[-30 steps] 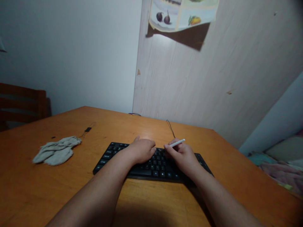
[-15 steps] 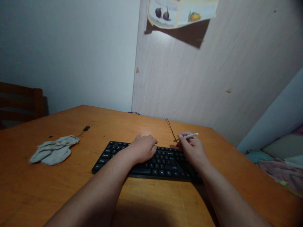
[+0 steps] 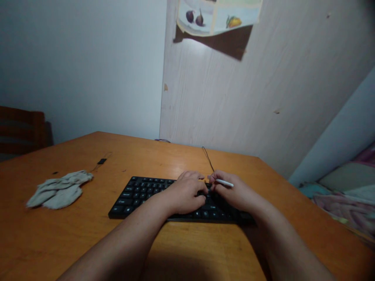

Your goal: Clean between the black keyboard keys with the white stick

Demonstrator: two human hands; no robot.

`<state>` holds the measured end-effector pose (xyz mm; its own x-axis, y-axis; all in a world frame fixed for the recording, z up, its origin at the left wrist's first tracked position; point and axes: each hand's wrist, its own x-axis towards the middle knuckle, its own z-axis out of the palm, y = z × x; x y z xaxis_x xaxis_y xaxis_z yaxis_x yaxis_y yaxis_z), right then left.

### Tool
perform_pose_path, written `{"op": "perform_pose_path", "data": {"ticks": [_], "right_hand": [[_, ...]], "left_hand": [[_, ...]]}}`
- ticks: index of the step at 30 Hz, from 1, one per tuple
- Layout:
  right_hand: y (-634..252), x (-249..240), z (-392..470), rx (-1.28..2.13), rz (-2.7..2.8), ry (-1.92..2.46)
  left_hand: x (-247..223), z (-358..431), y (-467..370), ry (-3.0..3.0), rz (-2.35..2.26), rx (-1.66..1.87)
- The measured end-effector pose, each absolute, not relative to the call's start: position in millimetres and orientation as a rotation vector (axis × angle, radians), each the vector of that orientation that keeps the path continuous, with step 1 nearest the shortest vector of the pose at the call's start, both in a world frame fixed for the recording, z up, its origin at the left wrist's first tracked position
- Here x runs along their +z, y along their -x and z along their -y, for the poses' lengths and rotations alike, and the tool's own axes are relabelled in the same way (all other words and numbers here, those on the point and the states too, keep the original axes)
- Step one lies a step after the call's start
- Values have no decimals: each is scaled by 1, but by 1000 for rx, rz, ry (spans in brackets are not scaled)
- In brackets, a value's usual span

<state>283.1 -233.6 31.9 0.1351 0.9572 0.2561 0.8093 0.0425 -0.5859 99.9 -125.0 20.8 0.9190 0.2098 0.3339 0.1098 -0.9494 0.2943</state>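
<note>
A black keyboard [image 3: 137, 195] lies on the wooden table. My left hand [image 3: 189, 193] rests over its middle, fingers apart and reaching toward the back edge, with nothing held. Over the right part of the keyboard, my right hand [image 3: 231, 190] pinches a thin white stick [image 3: 224, 182], like a pen or brush, its tip pointing left beside the fingers of my left hand. The keys below both hands are hidden.
A grey cloth [image 3: 63, 190] lies on the table [image 3: 205, 249] at the left, near a small black tag [image 3: 102, 161] with a string. A black cable [image 3: 207, 157] runs behind the keyboard. A wooden chair [image 3: 38, 128] stands far left; bedding [image 3: 342, 207] shows at the right.
My left hand has moved right along the keyboard, close to my right hand. My right hand has shifted slightly left and lower with the white stick. The whole view has shifted a little.
</note>
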Motion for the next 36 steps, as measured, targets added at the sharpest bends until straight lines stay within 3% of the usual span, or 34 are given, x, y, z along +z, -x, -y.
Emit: {"op": "perform_pose_path", "data": {"ticks": [36], "right_hand": [[-282,28,232,464,1686,1753]], "left_hand": [[18,129,-102,-2650,-278,293]]}}
